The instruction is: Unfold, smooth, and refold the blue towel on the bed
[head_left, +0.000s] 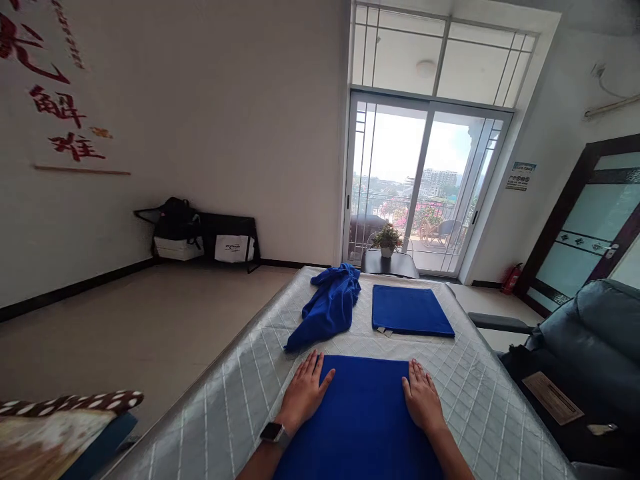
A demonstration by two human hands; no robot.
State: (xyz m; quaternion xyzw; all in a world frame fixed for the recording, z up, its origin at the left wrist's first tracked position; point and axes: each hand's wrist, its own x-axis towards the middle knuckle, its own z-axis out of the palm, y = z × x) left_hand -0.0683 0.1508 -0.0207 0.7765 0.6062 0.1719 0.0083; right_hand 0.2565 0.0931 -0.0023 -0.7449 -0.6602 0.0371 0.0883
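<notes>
A blue cloth point(365, 420) lies flat and smooth in front of me, its near end running out of the bottom of the view. My left hand point(306, 387) rests flat on its far left corner, fingers stretched forward, a watch on the wrist. At the far right corner, my right hand point(423, 393) lies flat along the edge with fingers extended. Beyond them, a neatly folded blue cloth point(413, 311) with small white tags sits on the right. To its left is a crumpled blue cloth point(333, 307) in a loose heap.
All cloths lie on a quilted silver-grey table cover point(230, 393). A chair with a potted plant point(387, 240) stands past the far edge. On the right is a dark armchair point(595, 333); at lower left, a patterned fabric item point(65, 427). A black bench point(227, 230) stands by the wall.
</notes>
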